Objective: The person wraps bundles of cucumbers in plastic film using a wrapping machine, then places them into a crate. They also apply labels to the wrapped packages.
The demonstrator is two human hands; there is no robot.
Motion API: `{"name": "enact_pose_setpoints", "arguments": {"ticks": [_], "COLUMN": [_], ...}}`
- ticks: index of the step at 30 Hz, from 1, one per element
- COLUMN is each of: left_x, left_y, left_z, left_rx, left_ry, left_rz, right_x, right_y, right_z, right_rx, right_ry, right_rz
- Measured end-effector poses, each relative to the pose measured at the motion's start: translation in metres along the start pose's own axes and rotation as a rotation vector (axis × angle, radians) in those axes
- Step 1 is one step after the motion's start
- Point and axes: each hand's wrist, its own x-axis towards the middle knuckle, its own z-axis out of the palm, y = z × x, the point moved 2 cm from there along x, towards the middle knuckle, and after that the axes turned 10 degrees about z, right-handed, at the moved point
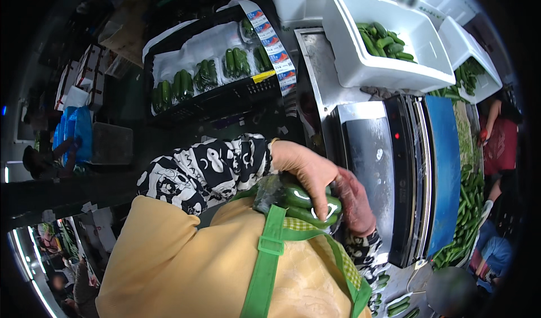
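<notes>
My left hand (pixel 307 170) reaches across from the left in a black-and-white patterned sleeve, its fingers over a plastic-wrapped pack of cucumbers (pixel 298 196) held close to my chest. Against the right side of the same pack lies my right hand (pixel 356 202), looking reddish, perhaps gloved; its fingertips are partly hidden. Loose clear film bunches at the pack's left end. Just right of my hands stands a wrapping machine with a metal top (pixel 370 149), a dark front edge and a small red light.
A black crate (pixel 219 94) holds wrapped cucumber packs, with a strip of printed labels (pixel 274 49) over its edge. White foam boxes (pixel 389 75) with cucumbers stand upper right. Beyond a blue panel (pixel 441 174) lie piled cucumbers (pixel 467 204). Other people (pixel 501 142) are at the far right and left.
</notes>
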Motion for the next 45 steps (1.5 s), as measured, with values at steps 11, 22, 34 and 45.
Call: {"name": "enact_pose_setpoints", "arguments": {"ticks": [11,22,34,45], "left_x": [-0.121,-0.388,-0.59,-0.57], "left_y": [-0.055,-0.174,-0.394,-0.381], "left_z": [-0.057,-0.165,-0.274,-0.274], "left_rx": [-0.238,-0.691,0.266,0.282], "left_ry": [0.446,1.353,2.051,1.895], "left_rz": [0.158,0.346,-0.246,-0.84], "right_x": [0.042,0.219,0.31,0.318], "right_y": [-0.024,-0.071,-0.111,-0.127], "right_z": [0.088,0.194,0.247,0.254], "right_rx": [0.267,-0.034,-0.343,-0.486], "right_ry": [0.009,-0.202,-0.203,-0.164], "right_rz": [0.09,0.148,0.194,0.101]}}
